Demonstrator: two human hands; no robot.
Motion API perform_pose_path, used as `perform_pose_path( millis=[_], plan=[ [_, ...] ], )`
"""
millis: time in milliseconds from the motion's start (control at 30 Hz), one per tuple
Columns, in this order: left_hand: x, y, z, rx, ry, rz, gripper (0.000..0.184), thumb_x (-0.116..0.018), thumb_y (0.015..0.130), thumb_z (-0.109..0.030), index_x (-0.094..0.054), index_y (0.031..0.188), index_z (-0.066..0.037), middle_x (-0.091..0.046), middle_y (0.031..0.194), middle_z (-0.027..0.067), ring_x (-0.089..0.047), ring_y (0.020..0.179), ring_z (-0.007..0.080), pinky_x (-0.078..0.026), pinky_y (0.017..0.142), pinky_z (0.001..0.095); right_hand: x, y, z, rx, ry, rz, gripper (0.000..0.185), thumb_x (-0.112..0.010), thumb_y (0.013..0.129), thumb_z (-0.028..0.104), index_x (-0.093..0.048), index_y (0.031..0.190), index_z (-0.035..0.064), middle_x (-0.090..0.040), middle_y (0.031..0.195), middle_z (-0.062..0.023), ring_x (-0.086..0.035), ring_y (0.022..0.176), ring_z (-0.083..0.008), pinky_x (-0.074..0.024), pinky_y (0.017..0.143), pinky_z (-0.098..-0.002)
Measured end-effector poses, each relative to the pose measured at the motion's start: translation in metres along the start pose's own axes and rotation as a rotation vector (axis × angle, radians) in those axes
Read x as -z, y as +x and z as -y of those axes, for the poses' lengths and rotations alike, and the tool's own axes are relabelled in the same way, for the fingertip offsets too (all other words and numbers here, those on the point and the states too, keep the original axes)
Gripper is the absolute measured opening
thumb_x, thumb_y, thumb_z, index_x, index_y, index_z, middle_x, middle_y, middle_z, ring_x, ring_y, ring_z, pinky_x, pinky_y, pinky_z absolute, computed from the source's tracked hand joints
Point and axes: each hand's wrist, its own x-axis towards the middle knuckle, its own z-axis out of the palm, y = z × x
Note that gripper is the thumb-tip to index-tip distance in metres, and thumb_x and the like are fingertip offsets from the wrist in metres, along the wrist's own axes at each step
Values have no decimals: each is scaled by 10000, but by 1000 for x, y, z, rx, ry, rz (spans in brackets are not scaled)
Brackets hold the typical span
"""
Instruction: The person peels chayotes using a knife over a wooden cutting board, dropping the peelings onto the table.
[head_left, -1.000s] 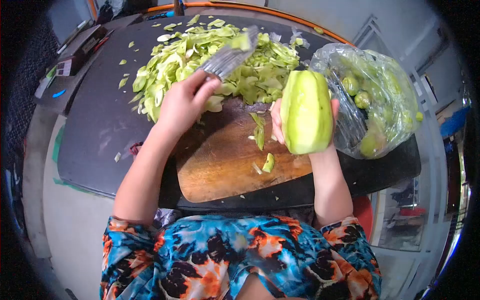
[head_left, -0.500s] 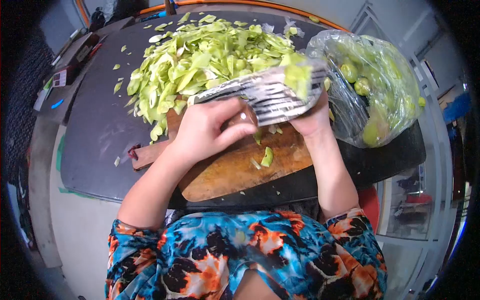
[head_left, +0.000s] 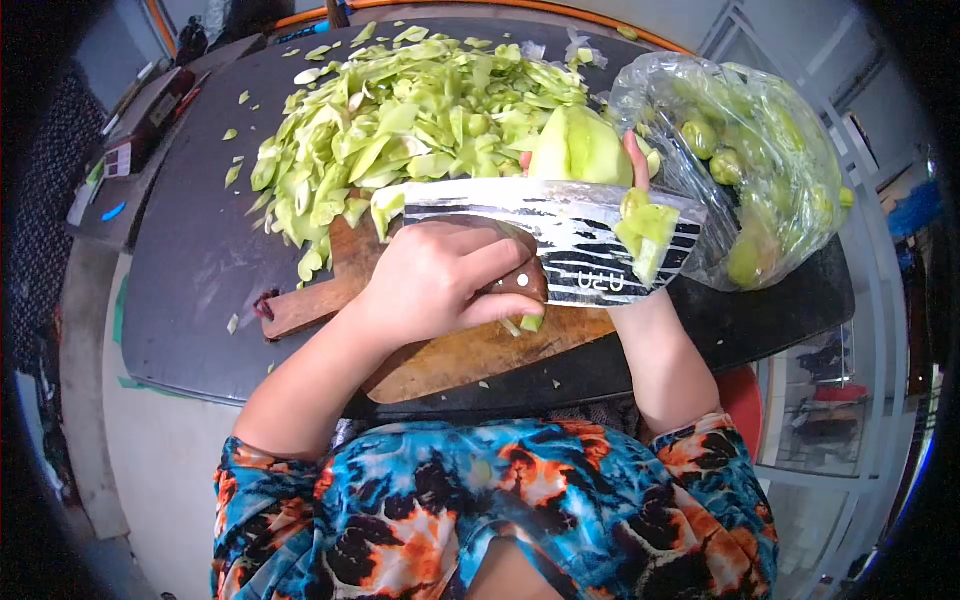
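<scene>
My left hand [head_left: 440, 275] is closed around the brown wooden handle of a cleaver [head_left: 590, 235], whose wide blade with black-and-white stripes lies across the view. A green slice [head_left: 646, 238] sticks to the blade near its right end. Behind the upper edge of the blade shows a peeled pale green fruit [head_left: 578, 148]. My right hand [head_left: 637, 160] grips this fruit from below; the blade hides most of the hand, leaving a few fingertips at the fruit's sides. Beneath both hands is a wooden cutting board [head_left: 430, 372].
A large heap of pale green slices [head_left: 420, 115] covers the far middle of the dark table [head_left: 190, 210]. To the right stands a clear plastic bag [head_left: 735, 165] with several green fruits. Small scraps lie scattered about the table.
The cleaver has moved down and to the right with my left hand, its blade now facing the camera more flatly. The pale green fruit has come into view behind it.
</scene>
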Motion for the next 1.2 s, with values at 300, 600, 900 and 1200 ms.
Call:
perform_pose_path(
  millis=[300, 600, 900, 1200],
  plan=[
    [-3, 2, -4, -68, -2, -8, 421, -717, 720, -425, -598, 901, -64, -549, 682, 77, -584, 615, 287, -463, 549, 375, 3, -4, -7, 28, 28, -9, 645, -437, 912, 548, -461, 1322, 51, -545, 1224, -219, -558, 1101, -333, -437, 988, -468],
    [-6, 1, -8, -78, -3, 14, 408, -715, 724, -431, -593, 884, -77, -540, 672, 68, -581, 604, 276, -459, 535, 371, 14, 5, -7, 17, 83, 125, 641, -421, 922, 541, -458, 1310, 32, -533, 1231, -227, -550, 1098, -361, -431, 997, -493],
    [-5, 0, -9, -58, 14, 3, 405, -717, 721, -426, -589, 881, -76, -547, 680, 69, -586, 610, 281, -462, 540, 373, -7, -4, -11, -12, -62, -12, 724, -466, 855, 653, -492, 1270, 61, -576, 1154, -205, -585, 1061, -320, -469, 937, -465],
    [3, -2, 0, 114, 27, -15, 419, -730, 737, -399, -617, 929, -44, -638, 777, 98, -648, 710, 292, -509, 620, 359, 16, 13, -3, 182, -37, -44, 633, -485, 868, 584, -515, 1263, 91, -572, 1191, -121, -551, 1087, -292, -436, 957, -458]
  ],
)
